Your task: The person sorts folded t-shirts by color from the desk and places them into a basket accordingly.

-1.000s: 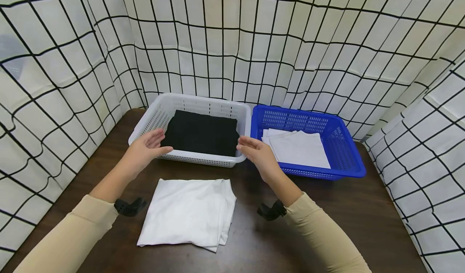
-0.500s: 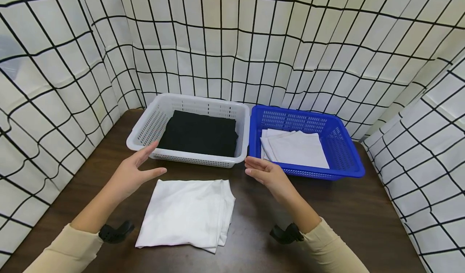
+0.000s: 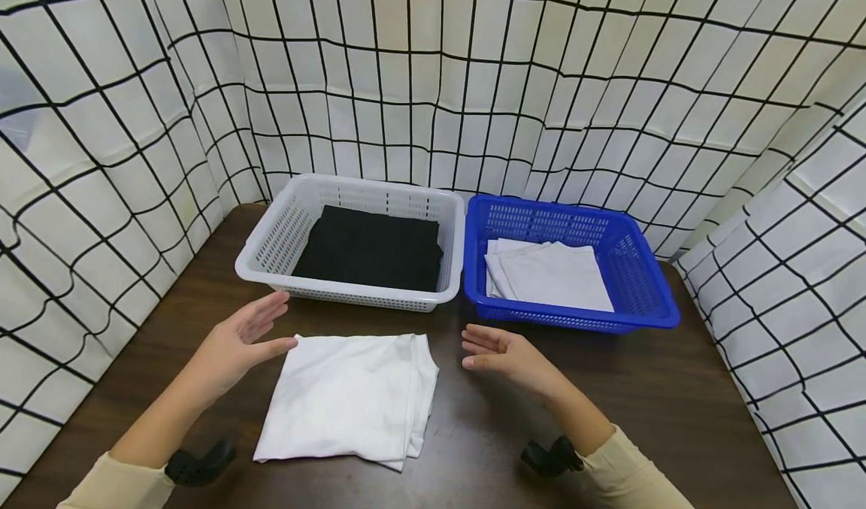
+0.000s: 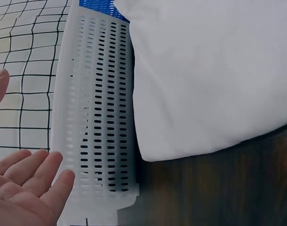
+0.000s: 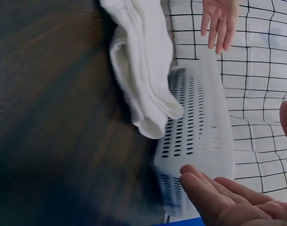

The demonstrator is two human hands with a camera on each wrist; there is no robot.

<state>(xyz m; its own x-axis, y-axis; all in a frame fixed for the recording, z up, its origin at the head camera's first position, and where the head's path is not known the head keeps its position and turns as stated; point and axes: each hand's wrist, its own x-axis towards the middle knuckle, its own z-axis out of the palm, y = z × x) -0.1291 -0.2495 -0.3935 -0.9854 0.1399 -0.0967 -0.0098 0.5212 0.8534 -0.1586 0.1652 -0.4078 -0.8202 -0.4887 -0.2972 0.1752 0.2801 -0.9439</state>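
A folded white cloth (image 3: 348, 400) lies flat on the dark wooden table, its layered edge to the right. My left hand (image 3: 237, 347) hovers near its upper left corner, fingers extended and thumb spread, holding nothing. To the right of the cloth, apart from it, my right hand (image 3: 504, 355) is held with fingers loosely straight and nothing in it. Behind them, a white plastic basket (image 3: 358, 295) contains folded black cloth (image 3: 372, 247). Next to it, a blue basket (image 3: 643, 268) contains folded white cloths (image 3: 558, 276). In the left wrist view, the folded cloth fills the upper right.
A white curtain (image 3: 419, 65) with a black grid pattern surrounds the table (image 3: 649, 389) at the back and sides. The two baskets stand side by side near the back edge. A dark strap device (image 3: 201, 464) is worn on each wrist.
Both hands have drawn back from the white basket toward the front of the table and moved farther apart. The black cloth in the basket and the white cloth on the table stay put.
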